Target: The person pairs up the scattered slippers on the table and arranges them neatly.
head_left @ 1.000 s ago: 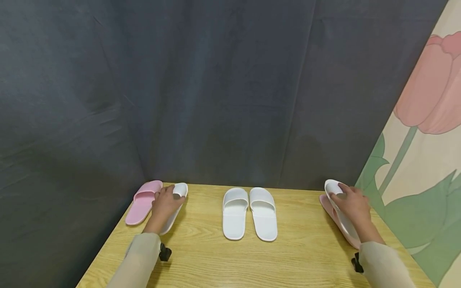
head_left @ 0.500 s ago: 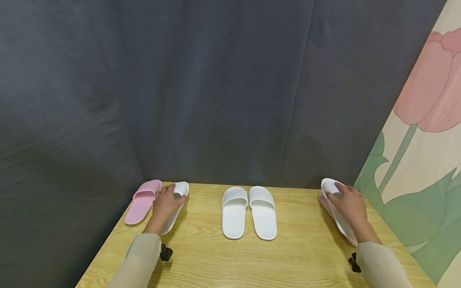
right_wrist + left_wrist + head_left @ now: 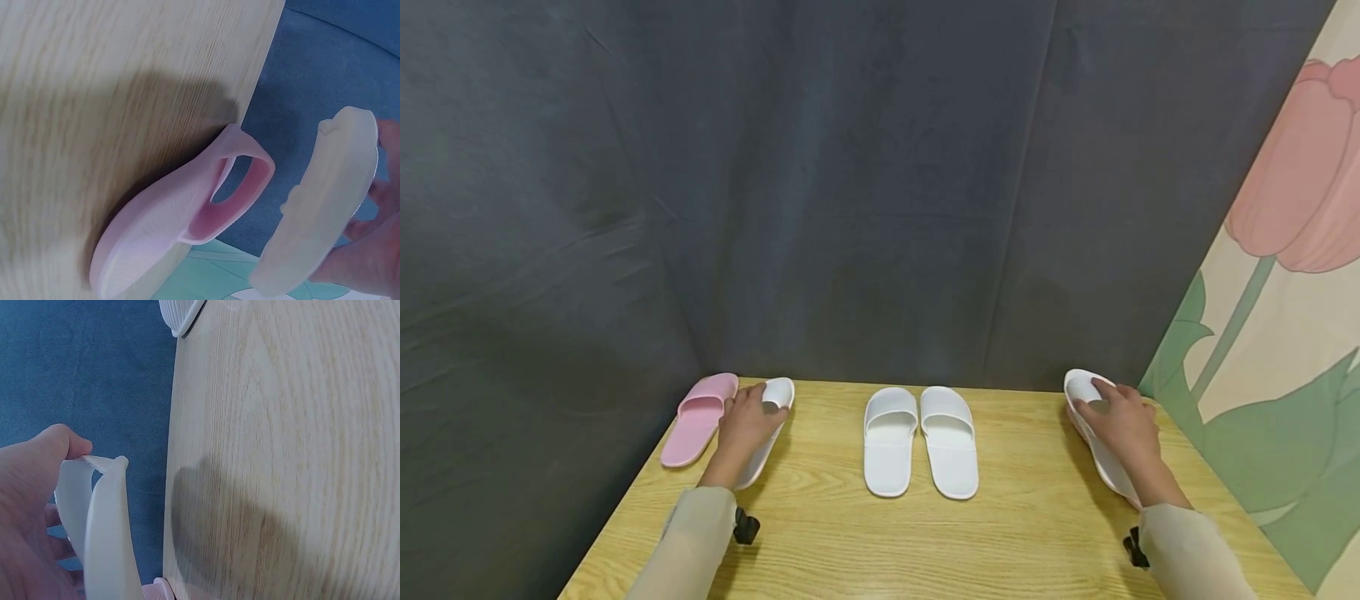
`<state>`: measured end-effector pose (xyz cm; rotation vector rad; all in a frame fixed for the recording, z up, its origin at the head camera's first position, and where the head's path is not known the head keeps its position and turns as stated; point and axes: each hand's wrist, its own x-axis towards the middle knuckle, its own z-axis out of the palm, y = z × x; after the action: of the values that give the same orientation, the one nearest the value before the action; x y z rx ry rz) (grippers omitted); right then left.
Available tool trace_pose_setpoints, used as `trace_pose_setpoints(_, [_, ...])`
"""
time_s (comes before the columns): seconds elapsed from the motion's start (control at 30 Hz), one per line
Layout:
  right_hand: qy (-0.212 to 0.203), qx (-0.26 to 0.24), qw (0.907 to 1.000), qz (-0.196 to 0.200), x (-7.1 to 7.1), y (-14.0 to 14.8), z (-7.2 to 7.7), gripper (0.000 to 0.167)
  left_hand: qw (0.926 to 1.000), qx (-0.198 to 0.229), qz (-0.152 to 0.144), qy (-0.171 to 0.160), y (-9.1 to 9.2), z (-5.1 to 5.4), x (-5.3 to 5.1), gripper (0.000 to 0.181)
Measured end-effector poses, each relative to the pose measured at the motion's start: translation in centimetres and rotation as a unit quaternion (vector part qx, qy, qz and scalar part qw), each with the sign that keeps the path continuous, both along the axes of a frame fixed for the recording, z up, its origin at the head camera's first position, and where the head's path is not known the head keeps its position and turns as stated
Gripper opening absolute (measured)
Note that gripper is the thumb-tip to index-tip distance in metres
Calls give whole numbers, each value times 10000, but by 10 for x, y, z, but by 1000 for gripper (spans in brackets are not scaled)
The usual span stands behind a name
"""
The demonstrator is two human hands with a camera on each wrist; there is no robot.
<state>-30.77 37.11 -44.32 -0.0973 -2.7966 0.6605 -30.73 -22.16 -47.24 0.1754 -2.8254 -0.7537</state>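
Note:
My left hand (image 3: 748, 425) grips a white slipper (image 3: 778, 392) across its strap, at the left of the wooden table. The left wrist view has the thumb (image 3: 59, 442) on the strap's edge and the slipper raised off the wood. A pink slipper (image 3: 696, 425) lies just left of that hand. On the right side, my right hand (image 3: 1126, 427) holds another white slipper (image 3: 1105, 463) by the strap part. Under it, mostly hidden in the head view, a second pink slipper (image 3: 156, 219) rests on the table; the right wrist view shows a gap between the two.
Two white slippers (image 3: 887, 450) stand side by side at the table's middle, toes towards the back edge. A dark curtain (image 3: 865, 208) hangs behind the table (image 3: 865, 550). To the right is a wall with a painted tulip (image 3: 1292, 167).
My right hand has shifted slightly left with its white slipper, which covers more of the pink one beneath. The left hand and its slipper have hardly moved.

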Motion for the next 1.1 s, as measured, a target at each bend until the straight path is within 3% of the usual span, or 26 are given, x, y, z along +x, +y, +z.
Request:
trace_pose_setpoints(0.9, [-110,-92,9999,31,0,-25,1,72,9999,-60,-43,79,6,-1,-1,78])
trace_pose_setpoints(1.1, [-397,-157,9991,-68,1,-30,2,79,9999,-74,-37,117,8,0,0,78])
